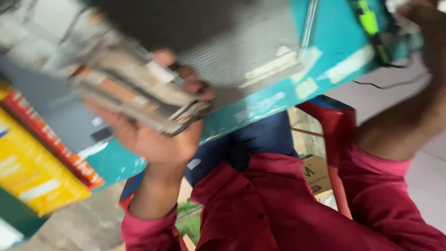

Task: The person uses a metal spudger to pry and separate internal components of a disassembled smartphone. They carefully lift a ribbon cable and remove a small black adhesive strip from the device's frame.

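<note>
My left hand (153, 137) is raised over the table's near edge and grips a thick stack of flat, worn card and paper pieces (134, 90), thumb on top and fingers underneath. My right arm in a dark red sleeve reaches up the right side. My right hand (429, 28) is blurred at the top right corner, close to a bright green object (369, 21) on the teal table (334, 42). Whether it holds anything does not show. A grey ribbed mat (232, 42) lies on the table behind the stack.
A yellow and red package (32, 172) sits at the left. A thin black cable (385, 85) hangs off the table's edge. Below are my dark red shirt, a red plastic chair (337, 135), a brown cardboard box (318, 174) and concrete floor.
</note>
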